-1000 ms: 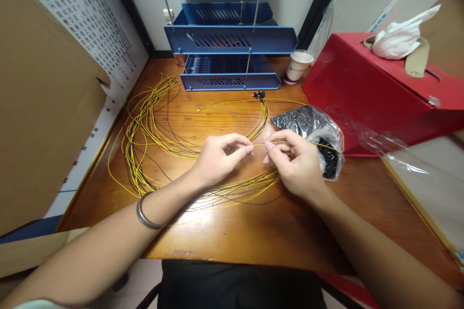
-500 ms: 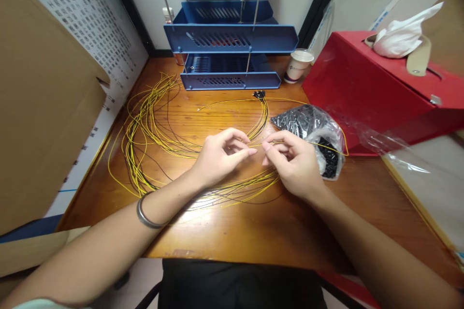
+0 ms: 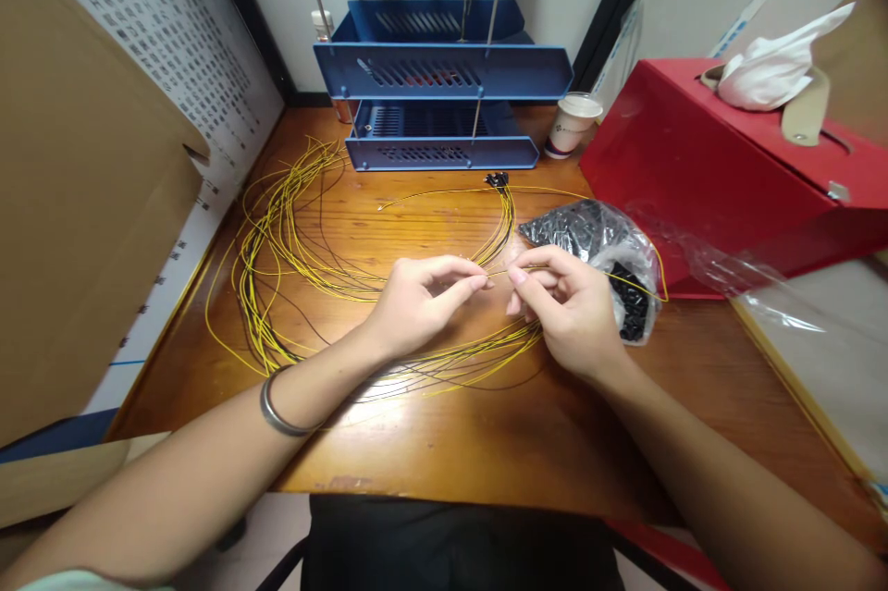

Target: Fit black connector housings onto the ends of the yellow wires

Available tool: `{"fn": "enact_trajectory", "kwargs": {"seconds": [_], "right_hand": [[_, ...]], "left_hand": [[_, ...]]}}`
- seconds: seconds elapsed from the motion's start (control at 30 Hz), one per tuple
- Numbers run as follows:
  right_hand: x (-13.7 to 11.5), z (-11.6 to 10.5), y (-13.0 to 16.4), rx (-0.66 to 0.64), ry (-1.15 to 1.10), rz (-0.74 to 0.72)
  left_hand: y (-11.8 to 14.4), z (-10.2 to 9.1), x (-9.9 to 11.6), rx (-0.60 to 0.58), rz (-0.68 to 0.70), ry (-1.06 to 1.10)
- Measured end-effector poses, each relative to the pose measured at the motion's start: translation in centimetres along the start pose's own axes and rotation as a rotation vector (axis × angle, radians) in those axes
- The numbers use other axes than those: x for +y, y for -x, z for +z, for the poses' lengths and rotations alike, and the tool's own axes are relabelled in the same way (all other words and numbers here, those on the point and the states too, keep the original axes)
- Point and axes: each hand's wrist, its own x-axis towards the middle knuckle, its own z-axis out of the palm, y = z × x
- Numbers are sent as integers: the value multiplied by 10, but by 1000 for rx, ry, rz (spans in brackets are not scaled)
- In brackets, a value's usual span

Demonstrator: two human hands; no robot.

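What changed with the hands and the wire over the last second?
Little: both hands stay pinched on the yellow wire; the right hand tilted up slightly, and the left hand barely shifted. The wire loops, bag and trays stayed put.

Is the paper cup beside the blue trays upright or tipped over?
Upright. The paper cup stands on its base on the table, with its round rim facing up.

We note a glossy orange-brown wooden desk (image 3: pixel 430 452). On it: a loose coil of thin yellow and black wires (image 3: pixel 284 249) at left; a blue plastic tiered letter tray (image 3: pixel 442 152) at the back; a white paper cup (image 3: pixel 570 124) beside that tray; a clear plastic bag of small black parts (image 3: pixel 597 240) right of centre; a red cardboard box (image 3: pixel 700 175) at far right.
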Motion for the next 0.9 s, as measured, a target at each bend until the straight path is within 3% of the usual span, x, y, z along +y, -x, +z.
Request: {"fn": "enact_trajectory", "kwargs": {"seconds": [0.9], "right_hand": [[0, 2, 0, -18, 29, -2]], "left_hand": [[-1, 0, 0, 9, 44, -66]]}}
